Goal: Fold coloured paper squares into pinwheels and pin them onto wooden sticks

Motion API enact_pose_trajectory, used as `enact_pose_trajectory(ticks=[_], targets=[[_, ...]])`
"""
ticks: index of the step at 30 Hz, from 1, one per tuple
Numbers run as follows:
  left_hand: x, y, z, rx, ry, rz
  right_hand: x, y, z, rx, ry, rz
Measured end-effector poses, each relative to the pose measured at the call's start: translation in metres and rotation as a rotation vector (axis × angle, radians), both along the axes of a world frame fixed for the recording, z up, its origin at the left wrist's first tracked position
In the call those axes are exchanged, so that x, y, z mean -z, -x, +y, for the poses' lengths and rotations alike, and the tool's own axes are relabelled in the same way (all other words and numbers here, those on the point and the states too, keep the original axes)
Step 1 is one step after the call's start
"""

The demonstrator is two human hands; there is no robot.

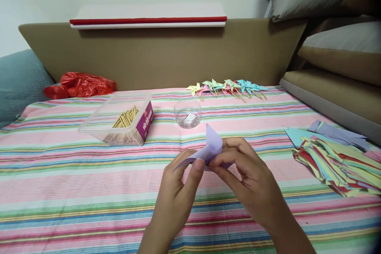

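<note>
Between my two hands is a purple paper pinwheel [213,143], raised over the striped cloth, one pointed blade standing up. My left hand [181,182] pinches its left side, thumb on the near face. The fingers of my right hand [247,170] close on the paper near its middle; whether they also hold something small there is hidden. Beyond my hands stands a round clear tub [187,115] with small bits and a white label in it. To the left, a clear plastic box [98,123] holds many thin wooden sticks [126,118].
Finished pinwheels on sticks [229,86] lie along the back. A heap of coloured paper pieces [342,158] is at the right. A red plastic bag [83,84] sits at the back left. Stacked cushions [342,59] border the right side of the striped cloth [89,190].
</note>
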State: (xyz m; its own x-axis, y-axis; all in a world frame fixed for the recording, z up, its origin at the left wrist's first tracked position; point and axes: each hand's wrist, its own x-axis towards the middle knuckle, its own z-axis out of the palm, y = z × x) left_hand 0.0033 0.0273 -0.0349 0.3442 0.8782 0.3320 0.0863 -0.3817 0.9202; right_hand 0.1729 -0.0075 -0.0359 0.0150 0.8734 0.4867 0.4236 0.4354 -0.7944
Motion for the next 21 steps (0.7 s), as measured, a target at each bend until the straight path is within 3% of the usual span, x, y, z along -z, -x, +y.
enact_pose_trajectory(ticks=[6, 21], targets=[[0.0000, -0.0021, -0.0010, -0.082, 0.179, -0.173, -0.0001, 0.0010, 0.0011, 0.003, 0.003, -0.036], [0.0018, -0.0040, 0.0003, -0.124, 0.184, -0.178, 0.0028, 0.0008, 0.0023, -0.032, 0.060, 0.016]])
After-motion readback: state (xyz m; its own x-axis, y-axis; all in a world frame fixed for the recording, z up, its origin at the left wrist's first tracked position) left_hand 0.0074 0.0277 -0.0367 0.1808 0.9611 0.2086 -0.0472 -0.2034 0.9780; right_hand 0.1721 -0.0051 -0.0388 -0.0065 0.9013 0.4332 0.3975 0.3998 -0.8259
